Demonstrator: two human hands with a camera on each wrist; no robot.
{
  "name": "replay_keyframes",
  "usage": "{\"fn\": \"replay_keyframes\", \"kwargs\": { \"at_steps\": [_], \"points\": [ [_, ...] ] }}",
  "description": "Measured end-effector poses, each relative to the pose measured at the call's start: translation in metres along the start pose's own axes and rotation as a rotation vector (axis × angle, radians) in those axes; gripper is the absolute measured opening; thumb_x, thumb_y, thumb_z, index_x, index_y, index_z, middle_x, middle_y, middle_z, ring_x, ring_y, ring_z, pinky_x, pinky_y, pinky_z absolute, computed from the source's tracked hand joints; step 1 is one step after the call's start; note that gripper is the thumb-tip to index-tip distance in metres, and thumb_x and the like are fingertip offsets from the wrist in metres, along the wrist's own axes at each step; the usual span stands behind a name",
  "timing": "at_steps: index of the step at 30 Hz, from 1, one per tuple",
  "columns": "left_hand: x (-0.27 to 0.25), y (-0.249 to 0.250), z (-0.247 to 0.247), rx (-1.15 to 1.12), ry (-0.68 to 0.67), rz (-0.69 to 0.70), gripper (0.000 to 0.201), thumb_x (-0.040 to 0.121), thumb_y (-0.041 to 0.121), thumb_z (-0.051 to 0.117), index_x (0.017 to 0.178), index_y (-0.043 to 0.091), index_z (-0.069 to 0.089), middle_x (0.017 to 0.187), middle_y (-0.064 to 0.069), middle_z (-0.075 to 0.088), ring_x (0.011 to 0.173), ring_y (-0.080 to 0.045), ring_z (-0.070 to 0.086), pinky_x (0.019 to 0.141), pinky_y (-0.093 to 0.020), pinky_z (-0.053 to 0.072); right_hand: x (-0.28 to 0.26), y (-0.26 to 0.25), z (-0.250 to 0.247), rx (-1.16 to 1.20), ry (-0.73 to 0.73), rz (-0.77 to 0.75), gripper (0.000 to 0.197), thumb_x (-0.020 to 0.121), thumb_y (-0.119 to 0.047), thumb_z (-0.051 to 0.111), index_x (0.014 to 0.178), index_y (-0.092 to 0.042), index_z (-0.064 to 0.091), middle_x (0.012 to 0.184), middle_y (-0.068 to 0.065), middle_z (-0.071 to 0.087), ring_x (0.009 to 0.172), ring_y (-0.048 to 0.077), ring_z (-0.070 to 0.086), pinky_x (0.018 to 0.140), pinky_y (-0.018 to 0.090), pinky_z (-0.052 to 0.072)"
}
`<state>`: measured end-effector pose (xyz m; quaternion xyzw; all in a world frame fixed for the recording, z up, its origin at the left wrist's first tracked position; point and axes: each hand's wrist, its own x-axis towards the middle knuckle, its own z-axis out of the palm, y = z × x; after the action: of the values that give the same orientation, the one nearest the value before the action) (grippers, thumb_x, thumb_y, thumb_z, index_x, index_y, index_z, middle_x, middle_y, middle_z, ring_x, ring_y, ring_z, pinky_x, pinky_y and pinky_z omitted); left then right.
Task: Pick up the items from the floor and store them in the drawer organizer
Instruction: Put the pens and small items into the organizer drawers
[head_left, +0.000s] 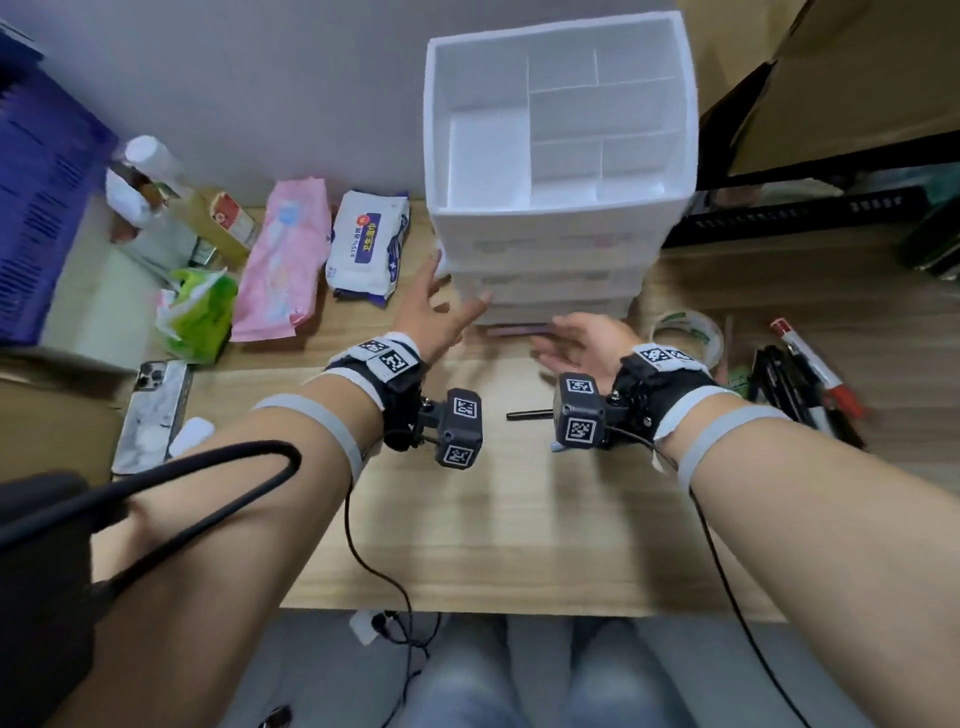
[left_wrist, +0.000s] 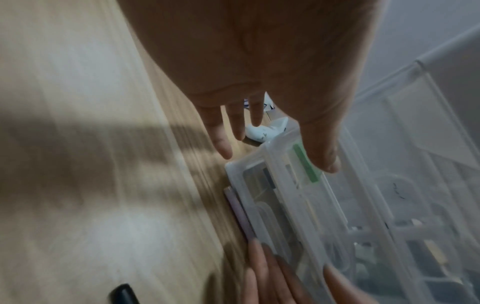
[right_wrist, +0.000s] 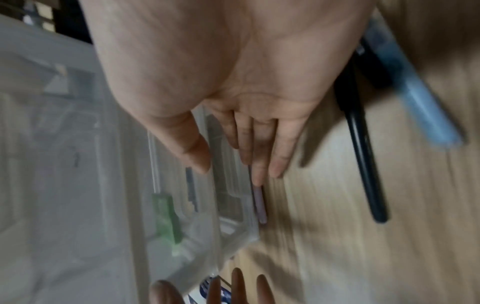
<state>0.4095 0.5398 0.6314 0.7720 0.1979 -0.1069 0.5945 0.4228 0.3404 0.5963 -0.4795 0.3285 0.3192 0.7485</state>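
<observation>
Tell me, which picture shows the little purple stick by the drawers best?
The right wrist view. There the purple stick lies sharp along the foot of the drawers, just past the right hand fingertips. The left wrist view shows it blurrier. The head view shows only a thin sliver between the hands.

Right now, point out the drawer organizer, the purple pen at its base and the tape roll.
drawer organizer (head_left: 550, 254): head view, front of its drawers.
purple pen (left_wrist: 240, 214): left wrist view, middle of its barrel.
tape roll (head_left: 693, 326): head view, its upper rim.
</observation>
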Motion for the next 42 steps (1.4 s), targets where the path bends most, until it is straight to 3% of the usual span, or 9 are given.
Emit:
{"fn": "replay_keyframes", "kwargs": {
  "at_steps": [4, 7, 11, 14, 21, 29, 34, 38, 42],
  "points": [
    [0.015, -0.004, -0.006, 0.058, -0.04, 0.071, 0.076, 0.08, 0.051, 0.073, 0.143, 0.02, 0.044, 0.139, 0.0, 0.054, 0.126, -0.018, 0.053, 0.101, -0.047, 0.05, 0.011, 0.013, 0.021, 0.178, -0.007, 0.014, 0.03, 0.094, -0.021, 0.057, 0.115, 0.0, 0.06, 0.111, 0.014, 0.068, 0.097, 0.02, 0.065, 0.108, 0.037, 0.043],
    [0.025, -0.006, -0.008, 0.099, -0.037, 0.111, 0.065, 0.084, 0.045, 0.074, 0.136, 0.015, 0.048, 0.128, -0.001, 0.06, 0.117, -0.018, 0.059, 0.097, -0.04, 0.053, 0.016, 0.021, 0.031, 0.252, 0.028, -0.047, 0.04, 0.094, -0.024, 0.058, 0.126, 0.0, 0.057, 0.125, 0.013, 0.066, 0.112, 0.026, 0.065, 0.101, 0.039, 0.049],
    [0.033, -0.005, -0.013, 0.23, -0.046, 0.174, 0.06, 0.081, 0.052, 0.074, 0.125, 0.018, 0.053, 0.118, 0.002, 0.062, 0.111, -0.014, 0.058, 0.089, -0.023, 0.042, 0.02, 0.037, 0.029, 0.287, 0.152, -0.09, 0.034, 0.09, -0.036, 0.065, 0.107, -0.007, 0.058, 0.102, 0.01, 0.066, 0.084, 0.024, 0.072, 0.066, 0.031, 0.057],
    [0.035, -0.005, -0.013, 0.25, -0.079, 0.174, 0.062, 0.079, 0.055, 0.074, 0.125, 0.019, 0.051, 0.117, 0.003, 0.059, 0.104, -0.011, 0.056, 0.079, -0.014, 0.048, 0.01, 0.052, 0.018, 0.203, 0.238, -0.091, 0.035, 0.087, -0.04, 0.069, 0.098, -0.007, 0.063, 0.087, 0.006, 0.07, 0.079, 0.022, 0.073, 0.063, 0.031, 0.057],
    [0.023, -0.009, -0.001, 0.119, -0.164, 0.058, 0.073, 0.079, 0.058, 0.071, 0.133, 0.023, 0.035, 0.132, -0.004, 0.055, 0.117, -0.025, 0.057, 0.097, -0.054, 0.052, -0.02, 0.071, 0.003, 0.085, 0.309, -0.068, 0.024, 0.089, -0.026, 0.067, 0.099, -0.004, 0.065, 0.081, 0.007, 0.07, 0.067, 0.016, 0.071, 0.051, 0.022, 0.054],
    [0.013, -0.01, 0.009, 0.183, -0.162, -0.001, 0.071, 0.084, 0.06, 0.063, 0.137, 0.027, 0.028, 0.119, -0.01, 0.058, 0.091, -0.022, 0.062, 0.075, -0.047, 0.061, -0.042, 0.065, -0.012, -0.016, 0.341, 0.006, 0.014, 0.09, -0.017, 0.056, 0.091, -0.003, 0.058, 0.075, 0.01, 0.064, 0.063, 0.018, 0.069, 0.06, 0.027, 0.055],
    [0.004, -0.01, 0.012, 0.126, -0.156, -0.056, 0.075, 0.087, 0.06, 0.06, 0.143, 0.03, 0.021, 0.115, -0.008, 0.055, 0.099, -0.03, 0.06, 0.08, -0.05, 0.059, -0.051, 0.072, -0.023, -0.062, 0.315, 0.015, 0.021, 0.091, -0.025, 0.064, 0.091, -0.004, 0.063, 0.08, 0.01, 0.067, 0.064, 0.016, 0.067, 0.051, 0.025, 0.054],
    [-0.006, -0.015, 0.017, 0.11, -0.089, -0.178, 0.071, 0.087, 0.058, 0.061, 0.137, 0.025, 0.024, 0.126, -0.013, 0.054, 0.101, -0.031, 0.063, 0.074, -0.044, 0.06, -0.063, 0.073, -0.039, -0.432, 0.273, -0.052, 0.031, 0.086, -0.032, 0.07, 0.1, -0.004, 0.07, 0.074, 0.007, 0.068, 0.06, 0.016, 0.058, 0.056, 0.028, 0.046],
    [-0.025, -0.024, 0.017, 0.423, -0.211, -0.246, 0.076, 0.088, 0.074, 0.04, 0.112, 0.004, 0.058, 0.099, -0.013, 0.065, 0.073, -0.022, 0.061, 0.061, -0.029, 0.05, -0.075, 0.072, -0.062, -1.224, 0.315, -0.354, 0.022, 0.084, -0.021, 0.065, 0.105, -0.025, 0.064, 0.093, -0.005, 0.058, 0.081, 0.016, 0.06, 0.071, 0.024, 0.048]
  ]
}}
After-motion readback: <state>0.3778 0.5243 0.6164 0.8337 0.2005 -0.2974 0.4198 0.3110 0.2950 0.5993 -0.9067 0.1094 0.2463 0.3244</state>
